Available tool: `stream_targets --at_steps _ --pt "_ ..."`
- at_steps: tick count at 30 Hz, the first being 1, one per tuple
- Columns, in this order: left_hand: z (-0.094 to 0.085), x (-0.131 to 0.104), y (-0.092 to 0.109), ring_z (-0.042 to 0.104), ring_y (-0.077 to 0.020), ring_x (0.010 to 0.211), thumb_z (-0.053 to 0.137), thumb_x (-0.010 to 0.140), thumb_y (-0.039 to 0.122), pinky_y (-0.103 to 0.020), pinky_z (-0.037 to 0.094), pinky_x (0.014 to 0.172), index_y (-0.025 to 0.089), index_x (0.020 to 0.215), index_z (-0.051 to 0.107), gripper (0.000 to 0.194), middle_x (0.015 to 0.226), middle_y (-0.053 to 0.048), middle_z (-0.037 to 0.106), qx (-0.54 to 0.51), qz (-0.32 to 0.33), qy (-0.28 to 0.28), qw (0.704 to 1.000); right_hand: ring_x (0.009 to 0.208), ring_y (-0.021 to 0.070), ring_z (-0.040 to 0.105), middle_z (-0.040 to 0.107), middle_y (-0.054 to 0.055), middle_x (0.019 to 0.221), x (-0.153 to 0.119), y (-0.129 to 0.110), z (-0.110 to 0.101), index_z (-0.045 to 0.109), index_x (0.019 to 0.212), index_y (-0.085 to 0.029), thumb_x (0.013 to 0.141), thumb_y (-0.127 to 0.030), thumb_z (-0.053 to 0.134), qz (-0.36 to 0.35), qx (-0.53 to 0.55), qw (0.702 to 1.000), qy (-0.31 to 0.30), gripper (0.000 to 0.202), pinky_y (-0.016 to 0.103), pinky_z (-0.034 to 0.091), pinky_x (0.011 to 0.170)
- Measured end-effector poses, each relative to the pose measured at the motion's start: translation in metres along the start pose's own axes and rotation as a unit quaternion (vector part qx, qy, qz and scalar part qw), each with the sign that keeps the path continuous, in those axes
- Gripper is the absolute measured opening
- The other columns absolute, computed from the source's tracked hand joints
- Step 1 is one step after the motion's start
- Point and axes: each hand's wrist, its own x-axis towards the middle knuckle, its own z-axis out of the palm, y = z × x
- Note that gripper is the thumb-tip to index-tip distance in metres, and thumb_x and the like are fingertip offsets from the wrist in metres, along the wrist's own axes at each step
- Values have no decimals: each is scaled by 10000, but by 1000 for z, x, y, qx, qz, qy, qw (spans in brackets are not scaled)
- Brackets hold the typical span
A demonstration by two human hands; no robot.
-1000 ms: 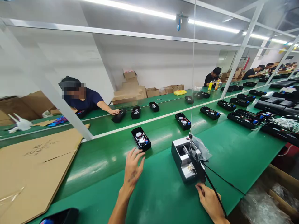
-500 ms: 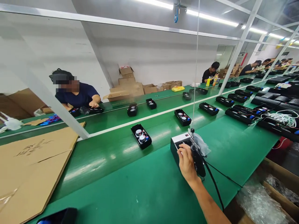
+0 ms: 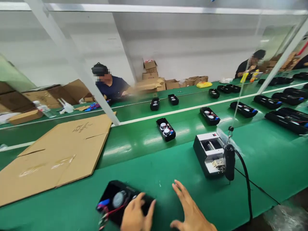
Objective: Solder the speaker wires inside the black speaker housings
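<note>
Two hands, one flattened cardboard sheet [image 3: 60, 150], one screw feeder [image 3: 209, 154], and perhaps twelve black speaker housings.

Bright even overhead light, belt glare, motion blur, warped edges

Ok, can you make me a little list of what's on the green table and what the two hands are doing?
left hand: rests on the near black case, fingers bent over its edge
right hand: open, fingers spread, just above the green table, holding nothing
case: open, a round speaker and red and blue wires show inside
grey box: right of the hands, a black tool hangs beside it
cardboard: flat, on the left
belt: more black cases in a row
</note>
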Motion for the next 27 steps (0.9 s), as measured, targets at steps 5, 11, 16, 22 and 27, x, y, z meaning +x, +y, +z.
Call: stream_targets --at_steps 5,11,16,22,27 --pt "45 -14 73 784 -255 855 595 1000 332 -382 659 759 212 1238 689 282 974 -85 797 -1 11 -35 999 1574 565 365 219 63 1843 -24 16 71 -345 1614 -522 647 -380 907 -6 4 1000 -22 1589 784 456 1211" --pt "-5 5 83 812 -200 997 586 1043 239 -314 685 860 252 1369 653 333 1123 -60 820 -122 145 -75 979 1583 485 447 397 152 1771 -4 25 10 28 1775 -358 736 -249 818 -5 38 999 -1 1309 719 457 1247" --pt "-44 18 53 806 -198 999 670 1021 234 -329 692 915 271 1207 733 200 1080 -26 829 -118 159 -28 980 1622 380 422 394 168 1771 28 42 -99 269 1751 -240 694 -169 793 -12 65 990 -124 1182 582 372 1330" --pt "-15 10 19 724 -280 1304 668 1030 421 -453 683 1019 282 1068 759 170 1260 -53 791 -114 119 -42 985 1599 351 463 449 149 1741 10 30 -149 399 1699 -276 825 -176 760 34 52 996 -71 950 567 382 1324" --pt "4 1 13 651 -317 1420 631 1044 371 -538 633 1099 245 880 716 223 1382 -83 743 -146 80 -81 983 967 258 790 795 99 1070 -32 -14 -102 791 1036 -242 961 -238 716 75 111 968 210 106 403 681 910"
